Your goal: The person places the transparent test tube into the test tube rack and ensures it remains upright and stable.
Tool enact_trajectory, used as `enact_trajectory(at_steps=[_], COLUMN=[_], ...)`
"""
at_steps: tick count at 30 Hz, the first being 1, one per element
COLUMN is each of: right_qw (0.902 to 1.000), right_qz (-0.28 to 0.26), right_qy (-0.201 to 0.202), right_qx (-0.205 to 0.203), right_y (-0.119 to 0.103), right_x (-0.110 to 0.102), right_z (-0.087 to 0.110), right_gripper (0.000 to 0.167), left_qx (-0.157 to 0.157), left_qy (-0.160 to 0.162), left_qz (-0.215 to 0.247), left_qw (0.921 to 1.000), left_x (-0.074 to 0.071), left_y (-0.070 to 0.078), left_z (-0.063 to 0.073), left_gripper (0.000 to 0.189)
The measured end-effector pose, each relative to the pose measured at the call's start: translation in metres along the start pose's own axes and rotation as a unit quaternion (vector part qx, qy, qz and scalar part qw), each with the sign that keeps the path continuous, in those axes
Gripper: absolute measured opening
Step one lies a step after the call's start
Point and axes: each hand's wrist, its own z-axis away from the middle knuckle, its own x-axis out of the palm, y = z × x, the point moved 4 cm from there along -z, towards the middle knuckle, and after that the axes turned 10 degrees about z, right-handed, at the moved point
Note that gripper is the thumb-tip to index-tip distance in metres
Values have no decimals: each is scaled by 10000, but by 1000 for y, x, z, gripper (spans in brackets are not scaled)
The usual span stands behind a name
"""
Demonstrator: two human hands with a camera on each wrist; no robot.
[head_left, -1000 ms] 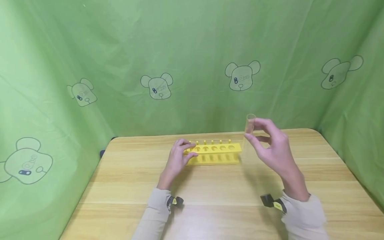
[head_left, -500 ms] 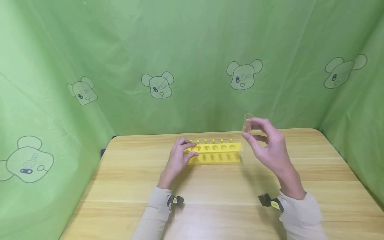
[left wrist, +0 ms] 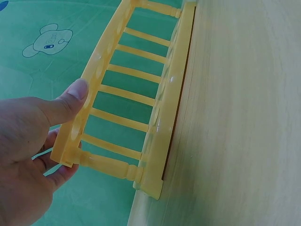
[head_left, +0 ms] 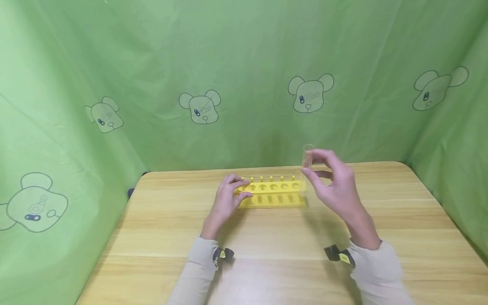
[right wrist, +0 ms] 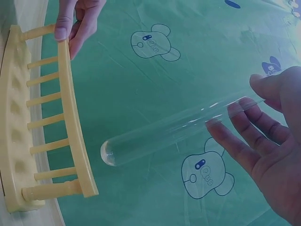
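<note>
A yellow test tube rack [head_left: 272,201] stands on the table, with a row of round holes along its top bar and pegs along its back. My left hand [head_left: 225,201] grips the left end of that top bar, thumb in front and fingers behind. Near its mouth, a clear glass test tube [right wrist: 164,129] is pinched between the thumb and fingers of my right hand [head_left: 335,182]. In the head view the tube hangs roughly upright by the rack's right end. The right wrist view shows its rounded bottom apart from the rack's top bar.
The wooden table [head_left: 263,241] reaches back to a green curtain [head_left: 251,144] printed with bear heads, which also closes off both sides. Each wrist wears a small black camera, such as the right wrist camera [head_left: 332,253].
My right hand has moved a little to the left with the test tube, bringing it over to the rack's right end. The left hand keeps its hold on the rack.
</note>
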Motion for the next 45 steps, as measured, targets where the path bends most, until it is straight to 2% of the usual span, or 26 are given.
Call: enact_trajectory(at_steps=[11,33,45], right_qw=[10000,9998,9995], right_qz=[-32,-44,-228], right_qy=[14,213,224], right_qx=[34,-34,24], right_y=[3,4,5], right_x=[8,21,33], right_z=[-1,-11,-13], right_gripper=[48,47,49], left_qx=[50,-112,-53], left_qy=[3,-69,-37], left_qz=[-33,-53,-59], left_qw=[10000,9999,10000], left_x=[-1,-1,-1], left_y=[2,1,1], left_z=[0,-1,0], left_gripper=[40,41,40])
